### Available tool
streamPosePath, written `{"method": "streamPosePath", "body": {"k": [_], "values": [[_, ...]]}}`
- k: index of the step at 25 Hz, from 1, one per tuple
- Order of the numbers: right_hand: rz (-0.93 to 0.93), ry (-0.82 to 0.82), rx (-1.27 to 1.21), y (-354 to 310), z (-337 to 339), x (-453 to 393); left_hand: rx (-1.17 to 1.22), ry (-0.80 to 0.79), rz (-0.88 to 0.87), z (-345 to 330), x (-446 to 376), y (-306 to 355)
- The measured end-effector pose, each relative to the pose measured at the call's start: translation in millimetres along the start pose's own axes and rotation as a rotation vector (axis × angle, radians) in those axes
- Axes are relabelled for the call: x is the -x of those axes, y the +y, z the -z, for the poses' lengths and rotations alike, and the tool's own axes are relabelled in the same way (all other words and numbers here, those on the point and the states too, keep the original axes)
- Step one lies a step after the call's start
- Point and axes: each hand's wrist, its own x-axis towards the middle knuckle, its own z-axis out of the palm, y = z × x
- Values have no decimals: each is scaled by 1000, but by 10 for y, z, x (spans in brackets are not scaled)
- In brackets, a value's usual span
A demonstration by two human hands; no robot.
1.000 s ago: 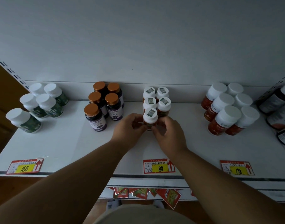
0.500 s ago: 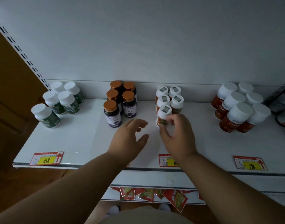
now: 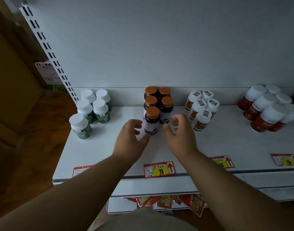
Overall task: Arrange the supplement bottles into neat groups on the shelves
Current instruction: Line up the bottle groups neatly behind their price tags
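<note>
— Well, starting far left: slotted upright rail point(image 3: 47, 52) rising along the wall, white shelf point(image 3: 226, 144) below it.
— Then five white-capped green-label bottles point(image 3: 93, 110), all upright; four paired at the back, the fifth point(image 3: 81, 126) alone nearer the front edge.
— Noted. Next along?
— Copper-capped dark bottles point(image 3: 159, 102), five, upright, in two short rows running back to the wall. Front one point(image 3: 152, 120) standing between both hands.
— Left hand point(image 3: 131, 139)?
— Just left of that front bottle, fingers loosely curled, thumb spread toward its base. Grip empty; touching the label or only near it, cannot tell.
— Right hand point(image 3: 178, 134)?
— Just right of the same bottle, fingers bent and apart, thumb low. Holding nothing, a small gap visible to the bottle.
— Further right?
— Small white bottles with square printed caps point(image 3: 201, 107), orange labels, five, tight together, leaning slightly in this wide view. Front one near the right wrist.
— And the end?
— Large white-capped red bottles point(image 3: 266, 109), clustered in two rows, partly cut by the frame edge.
— Along the front lip?
— Red-and-yellow price tags: one half hidden by the left forearm point(image 3: 79, 170), one reading 98 point(image 3: 159, 170), one partly behind the right forearm point(image 3: 224, 162), one blurred at far right point(image 3: 286, 160).
— Lower down?
— Red packets point(image 3: 168, 201) hanging under the shelf.
</note>
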Motion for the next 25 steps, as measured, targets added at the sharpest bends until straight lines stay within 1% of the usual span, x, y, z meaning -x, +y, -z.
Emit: {"method": "streamPosePath", "body": {"k": [2, 6, 9, 11, 13, 15, 17, 20, 25], "values": [[-79, 30, -44, -12, -3, -149, 137, -12, 96, -9, -135, 12], [-261, -25, -267, -4, 24, -441, 614, -77, 285, -112, -425, 61], [-544, -76, -513, 39, -59, -767, 844, -83, 325, -243, -755, 114], [-668, -164, -590, 27, -172, -892, 952, -108, 382, -289, -916, 151], [-658, -263, -663, 8, -271, -920, 972, -109, 375, -312, -955, 181], [-611, -309, -720, -13, -312, -918, 973, -91, 373, -365, -958, 152], [-588, -311, -725, 1, -329, -917, 970, -79, 375, -402, -945, 123], [-573, -283, -665, 2, -355, -926, 937, -62, 355, -404, -961, 112], [-547, -273, -692, 24, -403, -939, 906, -37, 346, -404, -958, 105]]}}
